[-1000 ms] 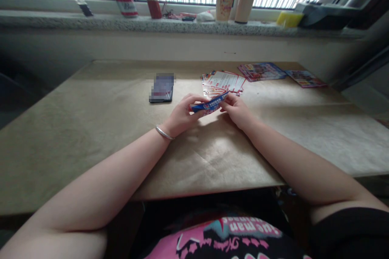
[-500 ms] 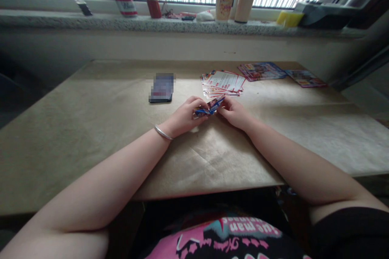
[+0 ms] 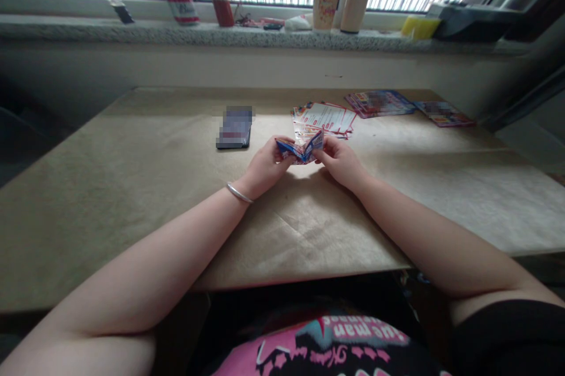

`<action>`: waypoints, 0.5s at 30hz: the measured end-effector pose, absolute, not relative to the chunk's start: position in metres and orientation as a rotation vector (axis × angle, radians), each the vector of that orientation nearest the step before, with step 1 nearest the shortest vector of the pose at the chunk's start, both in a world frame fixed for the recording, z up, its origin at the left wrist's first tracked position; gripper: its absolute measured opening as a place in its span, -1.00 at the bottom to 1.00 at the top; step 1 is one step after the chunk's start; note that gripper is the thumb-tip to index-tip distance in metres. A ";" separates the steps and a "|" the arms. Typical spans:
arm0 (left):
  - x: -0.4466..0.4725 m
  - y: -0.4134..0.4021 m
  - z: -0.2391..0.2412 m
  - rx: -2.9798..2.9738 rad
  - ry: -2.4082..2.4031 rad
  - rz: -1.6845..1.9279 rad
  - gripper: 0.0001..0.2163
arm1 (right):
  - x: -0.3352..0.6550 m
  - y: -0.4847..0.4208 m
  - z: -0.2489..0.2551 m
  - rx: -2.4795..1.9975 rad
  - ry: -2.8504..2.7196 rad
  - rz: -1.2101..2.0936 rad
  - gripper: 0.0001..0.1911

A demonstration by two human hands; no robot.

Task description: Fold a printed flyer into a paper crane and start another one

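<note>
On my feed the blue printed packet [image 3: 304,155], nearly straight a second ago, is bent into a V over the surface [image 3: 132,188], ends pinched by left hand [image 3: 268,165] and right hand [image 3: 339,160]; I can't make out contents in it or the patterned cup [image 3: 327,0] on the windowsill [image 3: 132,35]

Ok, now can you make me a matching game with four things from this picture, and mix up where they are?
Things:
1. blue printed paper-like piece
2. shiny silver metal bangle
3. flat dark rectangular slab
4. yellow block-like thing

Places:
A. on the beige table, left of the loose pile of white red-edged cards
B. on the speckled grey windowsill
C. between the left hand and the right hand, held by both
D. around the left wrist

Right pairs: 1-C, 2-D, 3-A, 4-B
</note>
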State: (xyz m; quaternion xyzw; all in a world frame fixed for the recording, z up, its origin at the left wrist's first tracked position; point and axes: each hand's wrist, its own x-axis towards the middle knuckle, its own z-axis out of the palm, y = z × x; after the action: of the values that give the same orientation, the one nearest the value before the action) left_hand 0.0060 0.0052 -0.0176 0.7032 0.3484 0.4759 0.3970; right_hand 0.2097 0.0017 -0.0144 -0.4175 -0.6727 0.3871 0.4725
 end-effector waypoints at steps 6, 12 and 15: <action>0.010 0.006 -0.011 1.594 0.764 1.212 -0.73 | 0.205 0.000 -0.011 -0.976 -1.608 0.973 -0.63; 0.013 0.000 -0.012 1.664 0.885 1.141 -0.69 | 0.205 0.000 -0.012 -1.003 -1.526 1.037 -0.51; 0.013 0.000 -0.013 1.706 0.939 1.079 -0.75 | 0.205 0.001 -0.011 -0.984 -1.519 1.061 -0.51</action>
State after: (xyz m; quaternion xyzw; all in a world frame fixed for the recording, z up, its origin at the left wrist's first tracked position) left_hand 0.0133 0.0000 -0.0129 0.6875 0.3785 0.4348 0.4417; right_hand 0.2051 0.0006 -0.0110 -0.4065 -0.6278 0.4383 0.4985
